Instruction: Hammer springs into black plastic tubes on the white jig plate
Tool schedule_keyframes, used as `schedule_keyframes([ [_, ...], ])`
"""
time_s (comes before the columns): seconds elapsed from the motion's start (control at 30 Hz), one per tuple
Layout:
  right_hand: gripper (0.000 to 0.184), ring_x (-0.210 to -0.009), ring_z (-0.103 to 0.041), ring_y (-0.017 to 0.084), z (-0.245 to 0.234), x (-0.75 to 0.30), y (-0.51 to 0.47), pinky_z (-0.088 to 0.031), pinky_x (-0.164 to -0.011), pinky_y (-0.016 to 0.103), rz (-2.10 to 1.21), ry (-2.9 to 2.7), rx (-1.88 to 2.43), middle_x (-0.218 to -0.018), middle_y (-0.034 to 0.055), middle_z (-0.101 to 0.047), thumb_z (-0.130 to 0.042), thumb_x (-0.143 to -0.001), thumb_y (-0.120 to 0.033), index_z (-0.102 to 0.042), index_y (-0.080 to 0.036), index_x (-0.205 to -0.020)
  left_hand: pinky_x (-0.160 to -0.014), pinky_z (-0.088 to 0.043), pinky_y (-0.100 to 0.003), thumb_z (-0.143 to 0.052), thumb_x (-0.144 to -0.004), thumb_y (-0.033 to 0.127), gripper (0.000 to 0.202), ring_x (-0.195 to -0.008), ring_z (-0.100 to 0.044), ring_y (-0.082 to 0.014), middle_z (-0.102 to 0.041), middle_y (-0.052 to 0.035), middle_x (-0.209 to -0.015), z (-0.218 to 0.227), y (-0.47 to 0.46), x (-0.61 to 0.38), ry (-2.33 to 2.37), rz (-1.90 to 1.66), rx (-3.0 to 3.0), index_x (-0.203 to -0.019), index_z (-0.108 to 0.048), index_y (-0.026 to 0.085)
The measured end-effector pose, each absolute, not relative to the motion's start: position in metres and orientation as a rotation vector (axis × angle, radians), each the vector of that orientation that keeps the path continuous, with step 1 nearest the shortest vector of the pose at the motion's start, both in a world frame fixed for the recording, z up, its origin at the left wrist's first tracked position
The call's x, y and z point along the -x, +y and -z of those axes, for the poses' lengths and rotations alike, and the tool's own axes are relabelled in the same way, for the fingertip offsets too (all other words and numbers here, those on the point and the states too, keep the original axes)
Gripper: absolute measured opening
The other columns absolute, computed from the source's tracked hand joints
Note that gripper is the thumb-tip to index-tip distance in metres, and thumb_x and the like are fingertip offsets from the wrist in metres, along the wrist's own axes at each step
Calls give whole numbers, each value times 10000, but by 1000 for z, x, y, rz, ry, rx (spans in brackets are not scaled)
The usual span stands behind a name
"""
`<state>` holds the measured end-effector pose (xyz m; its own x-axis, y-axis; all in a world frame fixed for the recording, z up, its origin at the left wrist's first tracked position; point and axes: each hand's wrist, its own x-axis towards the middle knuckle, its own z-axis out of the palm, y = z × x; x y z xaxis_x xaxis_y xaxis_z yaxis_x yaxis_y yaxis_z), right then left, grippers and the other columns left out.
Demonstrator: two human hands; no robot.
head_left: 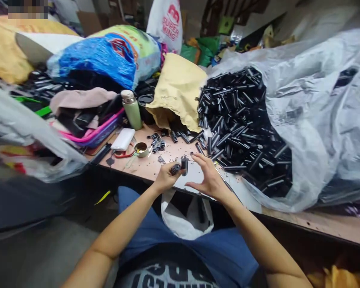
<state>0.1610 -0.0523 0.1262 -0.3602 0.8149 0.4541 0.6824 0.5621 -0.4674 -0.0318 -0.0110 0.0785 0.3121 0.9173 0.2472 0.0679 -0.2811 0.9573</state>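
Observation:
My left hand (165, 178) is closed around a small black tube (184, 164) and a ribbed spring-like part (175, 169), held just above the near edge of the wooden table (144, 165). My right hand (208, 178) hovers beside them with fingers spread and holds nothing. A big clear plastic bag (318, 120) to the right spills a heap of black tubes (240, 124) onto the table. Several loose black-and-white springs (157, 142) lie farther back.
A green bottle (132, 109), a white power bank (123, 139), a small metal tin (141, 149), a yellow sack (178, 90) and a pink basket (102, 130) crowd the back left. A white bag (186, 218) hangs under the table edge.

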Motion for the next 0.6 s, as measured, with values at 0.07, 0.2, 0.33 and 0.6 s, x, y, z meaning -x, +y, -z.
schedule_keyframes([
  [0.07,936,-1358,-351,319,-122,-164,-56,-342,-1101,524,-151,-2273,1194,-1490,134,-357,-759,-714,-400,-236,-251,-1475,-627,-426,-231,-667,-780,388,230,-641,-505,-129,-595,-10,-680,-79,-15,26,905,-1079,-1595,-741,-634,164],
  [0.2,960,-1390,-306,325,-114,-167,-55,-251,-1154,528,-73,-2422,1202,-1529,123,-310,-757,-719,-311,-200,-240,-1497,-569,-390,-216,-687,-753,356,253,-583,-463,-103,-531,20,-610,-76,-16,13,879,-1004,-1563,-653,-578,152],
  [0.33,974,-1388,-305,336,-111,-166,-52,-240,-1164,525,-110,-2425,1218,-1525,138,-310,-745,-702,-238,-188,-203,-1501,-536,-379,-206,-732,-706,361,278,-555,-447,-86,-510,34,-589,-78,-10,4,870,-930,-1477,-650,-569,142],
  [0.6,1165,-1393,-295,330,-109,-177,-50,-318,-1136,508,-432,-2028,1178,-1477,173,-315,-823,-593,-431,-122,-200,-1494,-340,-289,-166,-608,-785,541,479,-415,-460,-62,-577,15,-697,-97,-9,-5,669,-847,-929,-1078,-565,164],
])
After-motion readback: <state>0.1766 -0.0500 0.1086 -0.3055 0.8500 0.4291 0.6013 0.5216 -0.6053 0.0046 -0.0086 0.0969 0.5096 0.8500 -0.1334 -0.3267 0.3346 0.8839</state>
